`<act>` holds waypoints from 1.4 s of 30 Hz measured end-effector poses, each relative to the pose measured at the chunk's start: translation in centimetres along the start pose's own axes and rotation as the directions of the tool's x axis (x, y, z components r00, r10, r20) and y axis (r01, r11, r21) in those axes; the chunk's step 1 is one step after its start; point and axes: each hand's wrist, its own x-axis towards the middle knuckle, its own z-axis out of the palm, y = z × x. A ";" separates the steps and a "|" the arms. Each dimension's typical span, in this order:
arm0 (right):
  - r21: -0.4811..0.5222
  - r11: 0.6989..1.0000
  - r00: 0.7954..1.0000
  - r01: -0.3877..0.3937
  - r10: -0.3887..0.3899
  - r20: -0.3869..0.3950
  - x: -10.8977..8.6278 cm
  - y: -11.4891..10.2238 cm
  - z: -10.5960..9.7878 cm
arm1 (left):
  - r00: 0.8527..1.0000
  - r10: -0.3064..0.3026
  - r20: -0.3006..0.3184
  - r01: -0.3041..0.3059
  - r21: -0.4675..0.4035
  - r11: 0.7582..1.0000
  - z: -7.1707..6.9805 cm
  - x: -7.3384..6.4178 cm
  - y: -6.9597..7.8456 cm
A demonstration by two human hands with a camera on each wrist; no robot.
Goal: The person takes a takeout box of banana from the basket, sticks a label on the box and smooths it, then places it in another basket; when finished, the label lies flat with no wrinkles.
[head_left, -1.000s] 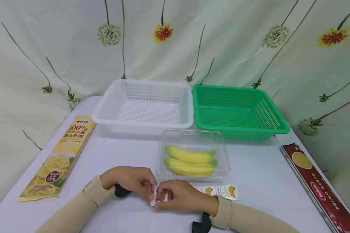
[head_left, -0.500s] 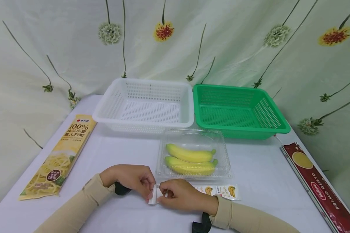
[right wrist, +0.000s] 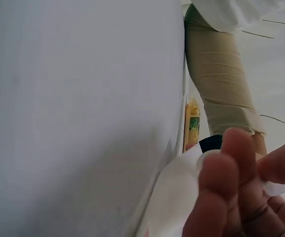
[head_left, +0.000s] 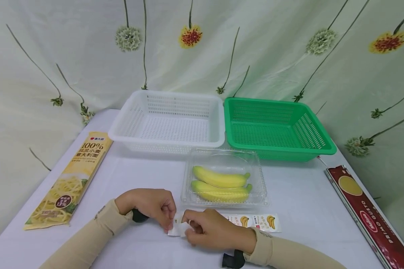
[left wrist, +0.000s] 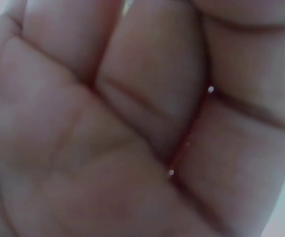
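From my head feed, clocked around the middle of the view, a flowered cloth (head_left: 256,48) hangs at 12 o'clock behind the white surface (head_left: 299,186). The white basket (head_left: 166,143) sits at 10 o'clock, with the green basket (head_left: 279,152) just beside it at 3. I have a yellow noodle packet (head_left: 69,183) lying at 8 o'clock and a dark red packet (head_left: 370,216) at 4. At 5 o'clock is the clear box (head_left: 222,204).

The 2 hands work close together: the left hand (head_left: 155,206) at 7 o'clock and the right hand (head_left: 215,229) at 6, each pinching the white paper (head_left: 176,228) between them; my left wrist feed shows only blurred palm and fingers.

Inside the box, 2 bananas (head_left: 220,179) lie side by side. A banana-printed label strip (head_left: 256,221) lies nearer me at 5 o'clock; I can't tell whether it joins the paper.
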 end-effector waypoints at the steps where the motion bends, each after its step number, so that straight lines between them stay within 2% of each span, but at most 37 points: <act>1: 0.024 1.000 1.000 0.004 -0.004 -0.005 0.0 -0.2 -0.2 | 1.000 -0.007 -0.008 0.007 0.010 1.000 0.0 0.0 0.1; 9: 0.147 0.989 0.996 0.026 -0.012 -0.091 -0.1 -1.0 -1.7 | 0.997 -0.044 -0.057 0.049 0.094 0.994 -0.1 -0.3 0.3; 13: 0.191 0.981 0.992 0.034 -0.010 -0.122 -0.1 -1.2 -2.7 | 0.988 -0.053 -0.144 0.077 0.162 0.984 -0.3 -0.7 0.2; 16: 0.208 0.977 0.990 0.039 -0.009 -0.142 -0.3 -1.1 -3.4 | 0.971 -0.019 -0.239 0.076 0.231 0.970 -0.8 -1.0 0.2; 18: 0.232 0.972 0.988 0.037 -0.001 -0.155 -0.4 -1.0 -3.9 | 0.947 0.019 -0.321 0.074 0.274 0.959 -1.1 -1.1 0.1; 19: 0.255 0.966 0.987 0.032 0.009 -0.159 -0.5 -1.0 -4.2 | 0.930 0.037 -0.366 0.075 0.289 0.954 -1.3 -1.1 0.1; 22: 0.343 0.939 0.984 0.014 0.047 -0.170 -0.6 -1.0 -5.0 | 0.865 0.083 -0.495 0.074 0.289 0.955 -1.6 -0.8 0.0; 25: 0.425 0.905 0.976 -0.008 0.100 -0.193 -0.8 -1.1 -5.8 | 0.797 0.098 -0.596 0.059 0.238 0.969 -1.8 0.0 -0.1; 27: 0.424 0.905 0.964 -0.018 0.129 -0.234 -0.8 -1.0 -6.2 | 0.759 0.109 -0.642 0.044 0.218 0.975 -1.8 0.6 -0.1; 29: 0.406 0.914 0.945 -0.031 0.158 -0.285 -0.7 -1.0 -6.6 | 0.730 0.115 -0.674 0.033 0.203 0.979 -1.8 1.2 -0.1; 31: 0.387 0.921 0.925 -0.043 0.183 -0.334 -0.6 -0.9 -7.1 | 0.712 0.123 -0.691 0.019 0.195 0.981 -1.8 1.8 0.1; 33: 0.398 0.916 0.906 -0.051 0.210 -0.368 -0.6 -0.7 -7.6 | 0.705 0.122 -0.699 0.004 0.176 0.984 -1.8 2.3 0.3; 34: 0.410 0.910 0.897 -0.054 0.225 -0.381 -0.6 -0.7 -7.8 | 0.706 0.120 -0.698 -0.005 0.164 0.986 -1.8 2.5 0.4; 38: 0.456 0.887 0.862 -0.077 0.289 -0.416 -0.7 -0.1 -8.8 | 0.728 0.073 -0.682 -0.023 0.082 0.996 -2.0 3.2 0.9; 42: 0.485 0.862 0.824 -0.146 0.378 -0.422 -0.9 0.4 -9.6 | 0.745 0.032 -0.666 -0.030 0.014 0.999 -2.2 3.8 1.3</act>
